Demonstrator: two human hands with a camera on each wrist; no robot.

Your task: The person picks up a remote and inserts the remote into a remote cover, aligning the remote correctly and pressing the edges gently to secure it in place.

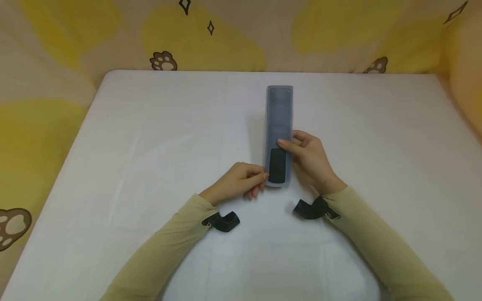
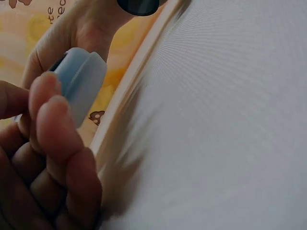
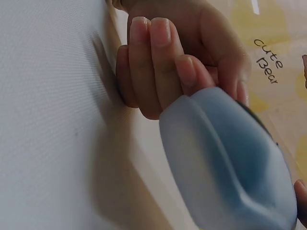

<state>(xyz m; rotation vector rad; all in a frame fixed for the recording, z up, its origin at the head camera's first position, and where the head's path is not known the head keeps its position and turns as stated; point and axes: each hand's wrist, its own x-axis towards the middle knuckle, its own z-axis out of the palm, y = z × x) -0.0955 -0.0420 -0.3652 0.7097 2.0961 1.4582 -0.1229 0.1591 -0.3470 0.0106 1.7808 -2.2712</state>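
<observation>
A long, narrow plastic case [image 1: 279,112], translucent blue-grey with rounded corners, is held over the white table in the head view. A black oblong panel [image 1: 277,166] lies at its near end. My right hand [image 1: 310,156] grips the right side, thumb on the top face just beyond the panel and fingers around the edge. With thumb and index finger, my left hand [image 1: 241,179] pinches the near left edge; its other fingers are curled. In the left wrist view the case end [image 2: 84,86] shows beyond my left fingertips. The right wrist view shows the case's rounded end [image 3: 216,158] close up.
A white-covered table [image 1: 169,117] spreads around both hands. Yellow patterned cloth [image 1: 226,46] with paw prints hangs behind it and along the sides. Black wrist mounts [image 1: 226,221] stick out from both sleeved forearms.
</observation>
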